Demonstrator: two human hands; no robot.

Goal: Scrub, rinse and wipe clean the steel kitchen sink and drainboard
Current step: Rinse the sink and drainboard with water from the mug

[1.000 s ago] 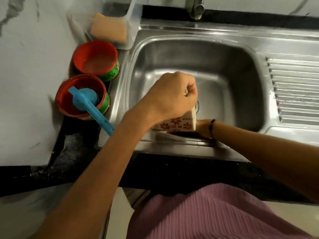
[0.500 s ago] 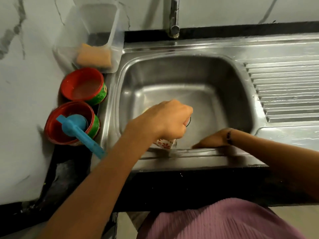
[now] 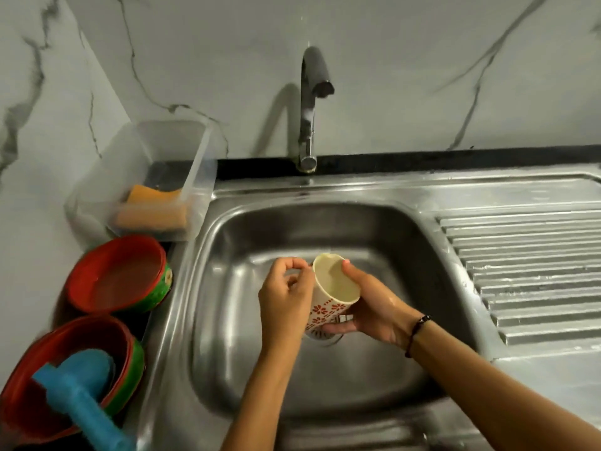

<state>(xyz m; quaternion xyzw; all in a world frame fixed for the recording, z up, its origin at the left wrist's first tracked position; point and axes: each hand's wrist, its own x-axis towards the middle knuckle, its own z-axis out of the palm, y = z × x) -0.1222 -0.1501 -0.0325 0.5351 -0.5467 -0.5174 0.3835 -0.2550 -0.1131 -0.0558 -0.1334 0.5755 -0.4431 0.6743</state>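
Right now, from my head view, I hold a patterned mug [image 3: 328, 297] tilted over the steel sink [image 3: 325, 379], mouth facing up toward me. My left hand [image 3: 286, 301] curls its fingers around the handle side; my right hand [image 3: 367, 307] wraps the body, thumb on the rim. To my right lies the ribbed drainboard [image 3: 533, 275]. I judge I should lift the mug out and park it aside, gripping firmly since it looks wet, before scrubbing the basin.

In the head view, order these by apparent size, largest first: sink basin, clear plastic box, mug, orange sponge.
1. Sink basin
2. Clear plastic box
3. Mug and orange sponge: look alike, and the hands hide part of the mug.
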